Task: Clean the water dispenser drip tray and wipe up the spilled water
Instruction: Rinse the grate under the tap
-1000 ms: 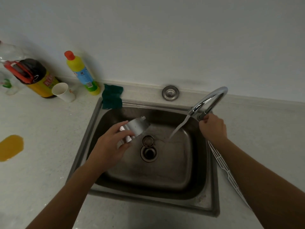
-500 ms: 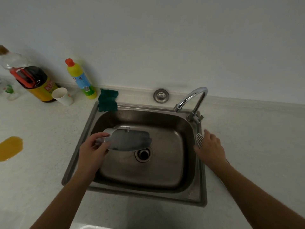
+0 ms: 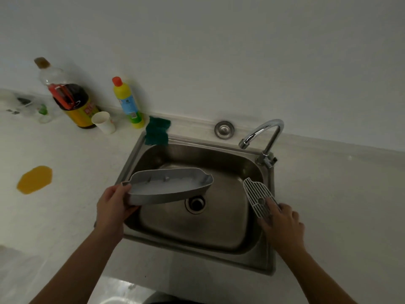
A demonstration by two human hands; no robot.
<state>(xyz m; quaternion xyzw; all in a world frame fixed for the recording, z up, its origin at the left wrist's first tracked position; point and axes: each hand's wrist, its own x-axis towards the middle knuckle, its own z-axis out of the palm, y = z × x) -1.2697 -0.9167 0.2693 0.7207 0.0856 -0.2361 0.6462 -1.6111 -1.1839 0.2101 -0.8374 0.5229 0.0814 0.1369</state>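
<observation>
left hand [image 3: 114, 207]: fingers clamped on left end of grey drip tray [image 3: 168, 188], thumb on rim
drip tray: held above sink [image 3: 266, 249] basin, open side up, roughly level, over the drain [image 3: 195, 202]
right hand [image 3: 282, 223]: fingers closed on near end of white slotted grate [image 3: 257, 197]
grate: at sink's right edge, far end pointing toward faucet [image 3: 266, 139]
faucet: back right corner of sink, no water visible
green sponge [image 3: 157, 130]: back left corner of sink rim
table [image 3: 65, 216]: orange puddle [image 3: 35, 179] well left of sink
back left: yellow detergent bottle [image 3: 128, 103], paper cup [image 3: 103, 122], dark oil bottle [image 3: 70, 95]
</observation>
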